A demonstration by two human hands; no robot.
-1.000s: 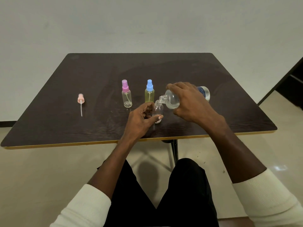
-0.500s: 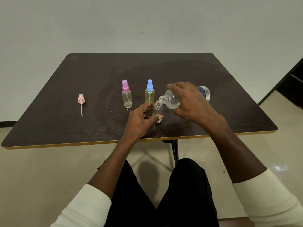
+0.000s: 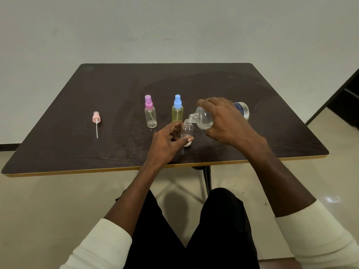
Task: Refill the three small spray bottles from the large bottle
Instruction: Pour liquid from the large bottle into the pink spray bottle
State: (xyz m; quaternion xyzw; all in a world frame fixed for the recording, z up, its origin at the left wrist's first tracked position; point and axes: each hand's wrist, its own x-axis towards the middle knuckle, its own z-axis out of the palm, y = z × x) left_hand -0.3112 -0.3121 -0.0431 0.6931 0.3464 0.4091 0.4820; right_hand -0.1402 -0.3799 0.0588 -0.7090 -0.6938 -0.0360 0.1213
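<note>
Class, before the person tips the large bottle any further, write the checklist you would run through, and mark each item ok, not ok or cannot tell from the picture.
1. Small clear uncapped bottle steadied upright on the dark wooden table in the left hand grip: ok.
2. Large clear plastic bottle tilted in the right hand, its neck over the small mouth: ok.
3. Fill level in the small bottle: cannot tell.
4. Pale pink spray pump lying apart, ready to refit: ok.
5. Purple-capped bottle and blue-capped bottle upright, clear of the pour: ok.
6. Spill on the table: cannot tell.
</note>
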